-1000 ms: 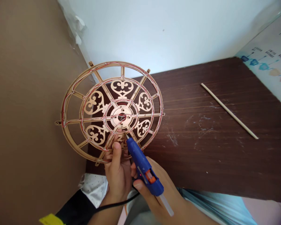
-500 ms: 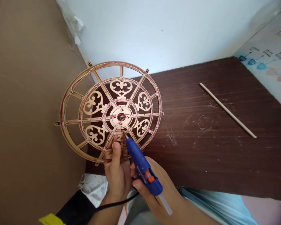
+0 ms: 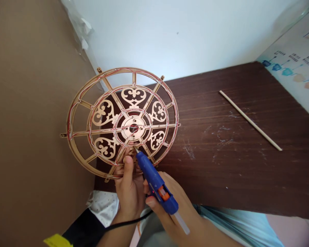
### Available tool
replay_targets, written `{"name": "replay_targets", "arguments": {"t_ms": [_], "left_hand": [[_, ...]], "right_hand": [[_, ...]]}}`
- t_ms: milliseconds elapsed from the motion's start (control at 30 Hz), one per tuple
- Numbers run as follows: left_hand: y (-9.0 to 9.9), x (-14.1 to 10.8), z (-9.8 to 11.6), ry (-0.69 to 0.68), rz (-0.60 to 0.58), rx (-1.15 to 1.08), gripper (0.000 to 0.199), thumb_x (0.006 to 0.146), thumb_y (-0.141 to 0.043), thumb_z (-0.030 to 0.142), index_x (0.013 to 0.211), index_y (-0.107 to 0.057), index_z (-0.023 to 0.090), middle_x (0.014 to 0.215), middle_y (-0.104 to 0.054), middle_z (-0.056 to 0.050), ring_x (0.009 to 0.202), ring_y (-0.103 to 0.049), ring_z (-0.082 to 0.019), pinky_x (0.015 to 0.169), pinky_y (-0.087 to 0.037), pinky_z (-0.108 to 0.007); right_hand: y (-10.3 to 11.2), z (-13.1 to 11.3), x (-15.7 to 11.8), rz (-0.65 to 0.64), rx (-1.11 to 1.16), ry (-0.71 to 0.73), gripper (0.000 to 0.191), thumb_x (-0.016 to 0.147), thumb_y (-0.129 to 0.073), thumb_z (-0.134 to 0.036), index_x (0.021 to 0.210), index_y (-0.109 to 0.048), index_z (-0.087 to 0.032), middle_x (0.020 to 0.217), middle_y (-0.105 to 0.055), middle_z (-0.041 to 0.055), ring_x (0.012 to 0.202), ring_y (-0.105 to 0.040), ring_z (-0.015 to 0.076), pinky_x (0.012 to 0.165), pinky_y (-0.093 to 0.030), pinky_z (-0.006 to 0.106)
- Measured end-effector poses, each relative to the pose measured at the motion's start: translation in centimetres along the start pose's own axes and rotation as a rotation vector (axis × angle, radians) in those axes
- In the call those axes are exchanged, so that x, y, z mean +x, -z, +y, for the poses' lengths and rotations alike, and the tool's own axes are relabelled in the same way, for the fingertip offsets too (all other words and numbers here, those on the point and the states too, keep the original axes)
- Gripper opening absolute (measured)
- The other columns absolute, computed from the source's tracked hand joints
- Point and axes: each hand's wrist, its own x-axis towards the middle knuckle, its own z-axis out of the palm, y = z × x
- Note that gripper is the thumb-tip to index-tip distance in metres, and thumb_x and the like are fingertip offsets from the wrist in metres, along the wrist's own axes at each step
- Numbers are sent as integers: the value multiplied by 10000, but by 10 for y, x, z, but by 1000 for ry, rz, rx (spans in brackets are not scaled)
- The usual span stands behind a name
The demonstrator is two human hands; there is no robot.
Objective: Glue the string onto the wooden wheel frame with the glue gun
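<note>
A round gold-coloured metal frame [image 3: 134,120] stands tilted up, with rings, spokes, scroll ornaments and thin red and white wires running along its channels. My left hand [image 3: 130,185] grips its lower edge, thumb in front and fingers behind. In my right hand [image 3: 167,195] is a blue hot glue gun [image 3: 150,171], a small red light showing on its side. A translucent glue stick [image 3: 181,223] sticks out of its rear end. The gun's metal nozzle is at the inner ring, just below the hub; whether it touches is hard to tell.
A thin wooden stick [image 3: 251,120] lies on the dark wooden table [image 3: 203,185]. A brown panel [image 3: 36,103] rises on the left, and a white wall [image 3: 182,41] stands behind. The gun's black cord [image 3: 128,221] crosses my left forearm. A printed sheet [image 3: 293,65] is at far right.
The glue gun's nozzle has shifted slightly left along the inner ring. My left hand and the metal frame have hardly moved.
</note>
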Motion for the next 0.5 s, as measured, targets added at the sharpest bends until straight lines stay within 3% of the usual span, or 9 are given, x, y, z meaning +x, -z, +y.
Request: {"name": "replay_targets", "arguments": {"t_ms": [167, 333, 500], "left_hand": [[1, 0, -1, -11, -20, 29, 422, 721, -1021, 471, 1097, -881, 339, 1219, -856, -16, 1117, -824, -190, 878, -659, -158], [1, 1, -3, -27, -28, 34, 413, 721, -1018, 486, 1074, -882, 322, 1189, -864, -14, 1038, -833, -167, 857, -652, -149], [4, 1, -2, -36, -18, 51, 457, 767, -995, 469, 1175, -856, 318, 1280, -838, -32, 1128, -806, -168, 879, -637, -146]], "right_hand": [[1, 0, -1, 22, -43, 15, 302, 1180, -356, -485, 1190, -554, -258, 988, -762, 42, 859, -766, 199, 788, -636, 319], [2, 0, -2, 4, -28, -23, 322, 1179, -355, -492, 1137, -571, -257, 943, -757, 26, 809, -751, 195, 774, -640, 321], [1, 1, -2, 2, -23, -44, 350, 1173, -364, -507, 1118, -593, -249, 946, -754, 34, 805, -740, 203, 752, -644, 329]]}}
